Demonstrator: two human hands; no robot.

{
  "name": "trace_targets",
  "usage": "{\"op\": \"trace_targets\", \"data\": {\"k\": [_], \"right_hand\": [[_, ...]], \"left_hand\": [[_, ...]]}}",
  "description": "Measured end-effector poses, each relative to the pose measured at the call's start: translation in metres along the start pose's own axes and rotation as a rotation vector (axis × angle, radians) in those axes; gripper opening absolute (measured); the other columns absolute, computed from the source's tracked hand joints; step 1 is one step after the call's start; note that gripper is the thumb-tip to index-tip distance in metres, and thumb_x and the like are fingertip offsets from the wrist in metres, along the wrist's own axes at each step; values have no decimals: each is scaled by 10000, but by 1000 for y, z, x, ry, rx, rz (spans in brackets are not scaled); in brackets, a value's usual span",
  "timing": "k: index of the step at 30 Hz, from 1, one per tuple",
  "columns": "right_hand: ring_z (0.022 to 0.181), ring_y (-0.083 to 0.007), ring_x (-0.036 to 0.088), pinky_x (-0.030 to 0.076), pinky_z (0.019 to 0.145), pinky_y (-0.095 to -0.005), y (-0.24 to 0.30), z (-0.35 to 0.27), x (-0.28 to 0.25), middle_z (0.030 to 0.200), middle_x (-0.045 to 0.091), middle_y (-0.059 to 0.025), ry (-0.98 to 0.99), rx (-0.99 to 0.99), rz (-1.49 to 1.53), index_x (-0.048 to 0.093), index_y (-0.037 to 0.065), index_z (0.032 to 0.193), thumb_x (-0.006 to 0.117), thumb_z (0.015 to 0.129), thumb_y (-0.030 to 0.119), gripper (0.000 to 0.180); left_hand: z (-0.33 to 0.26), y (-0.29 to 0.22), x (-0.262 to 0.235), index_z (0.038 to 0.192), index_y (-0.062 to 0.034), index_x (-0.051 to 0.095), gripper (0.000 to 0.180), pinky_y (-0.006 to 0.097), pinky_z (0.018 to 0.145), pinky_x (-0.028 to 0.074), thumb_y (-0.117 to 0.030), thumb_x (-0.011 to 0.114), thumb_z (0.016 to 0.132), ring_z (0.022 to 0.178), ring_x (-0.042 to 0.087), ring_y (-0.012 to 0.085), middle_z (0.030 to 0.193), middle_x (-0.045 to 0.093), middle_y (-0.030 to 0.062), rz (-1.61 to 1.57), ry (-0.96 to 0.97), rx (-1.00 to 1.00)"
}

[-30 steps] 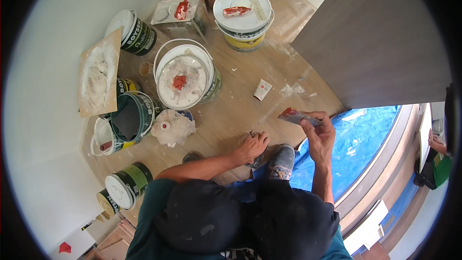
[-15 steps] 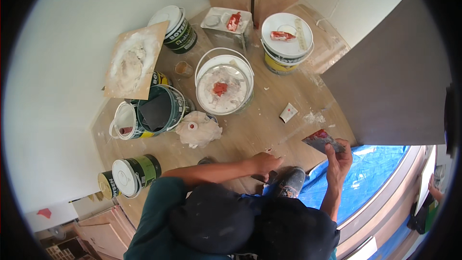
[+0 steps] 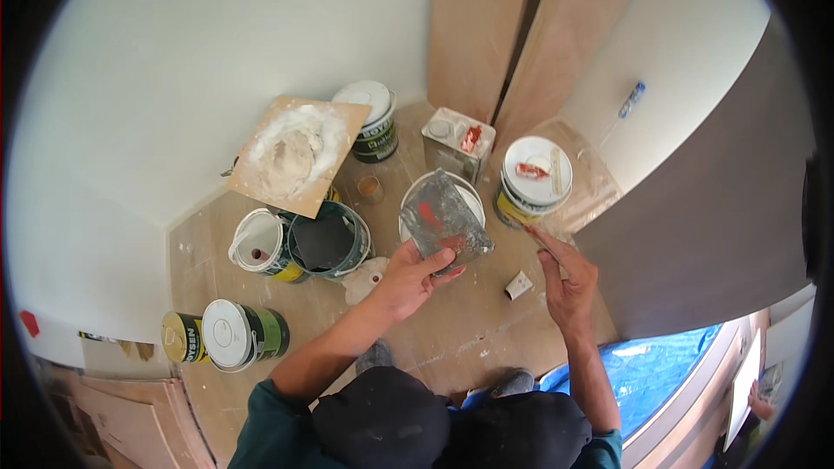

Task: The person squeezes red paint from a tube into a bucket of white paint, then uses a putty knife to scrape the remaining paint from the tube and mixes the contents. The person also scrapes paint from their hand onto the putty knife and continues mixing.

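Observation:
My left hand (image 3: 410,282) grips a flat grey spreader plate (image 3: 450,221) smeared with red putty, its thumb on top. The plate is over the white bucket (image 3: 479,200) and hides most of it. To the right, my right hand (image 3: 572,287) is closed round a scraper (image 3: 546,241) turned nearly edge-on, so little of its blade shows; a reddish smear is at its tip. A small white carton (image 3: 519,286) lies on the floor between and below my hands. A crumpled cream cloth (image 3: 360,282) is partly behind my left forearm.
A putty-covered board (image 3: 261,175) rests over buckets at the left. A dark green bucket (image 3: 358,247) holds dark sheets. Beyond my hands are a square tin (image 3: 447,152) and a lidded pail (image 3: 556,191), each with a red-smeared item on top. Blue sheeting (image 3: 669,373) covers floor at the right.
My left hand has risen from near my feet and moved forward with the plate, now face-up in view. My right hand has moved left, and its scraper has turned edge-on. The view has shifted.

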State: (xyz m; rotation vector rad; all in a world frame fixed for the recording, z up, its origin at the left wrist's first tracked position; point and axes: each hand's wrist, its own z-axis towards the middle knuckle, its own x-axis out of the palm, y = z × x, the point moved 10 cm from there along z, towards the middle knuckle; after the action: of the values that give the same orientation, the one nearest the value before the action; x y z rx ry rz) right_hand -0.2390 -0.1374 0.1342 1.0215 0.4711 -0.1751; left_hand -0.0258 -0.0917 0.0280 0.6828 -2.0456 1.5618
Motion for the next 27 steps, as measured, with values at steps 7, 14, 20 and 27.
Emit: {"op": "trace_targets", "data": {"k": [7, 14, 20, 27], "right_hand": [[1112, -286, 695, 582, 901, -357, 92, 19, 44, 1245, 703, -83, 103, -570, -242, 707, 122, 1221, 692, 731, -108, 542], [958, -245, 695, 586, 794, -359, 80, 34, 48, 1218, 709, -14, 257, -622, -663, 686, 147, 1224, 703, 659, -16, 588], [955, -230, 644, 533, 793, -376, 94, 17, 49, 1157, 715, 3, 285, -615, -602, 677, 118, 1200, 688, 665, 6, 546], [1079, -233, 593, 479, 889, -373, 103, -13, 92, 1245, 647, -2, 510, -637, -574, 652, 116, 1218, 658, 715, 6, 515]], "left_hand": [[-12, -27, 15, 1319, -149, 564, 320, 433, 1012, 528, -203, 620, 1009, 1201, 610, 164, 1283, 654, 32, -193, 66, -19], [-35, -47, -4, 1308, -97, 530, 316, 461, 959, 581, -239, 581, 1031, 1146, 649, 197, 1275, 647, 63, -137, -30, 102], [-36, -55, -44, 1263, -17, 539, 357, 497, 880, 609, -308, 511, 1059, 1009, 691, 248, 1156, 674, 137, -146, -169, 101], [-31, -39, -48, 1183, 44, 594, 414, 468, 724, 641, -309, 402, 1081, 955, 713, 295, 1074, 687, 172, 163, -156, -27]]}}
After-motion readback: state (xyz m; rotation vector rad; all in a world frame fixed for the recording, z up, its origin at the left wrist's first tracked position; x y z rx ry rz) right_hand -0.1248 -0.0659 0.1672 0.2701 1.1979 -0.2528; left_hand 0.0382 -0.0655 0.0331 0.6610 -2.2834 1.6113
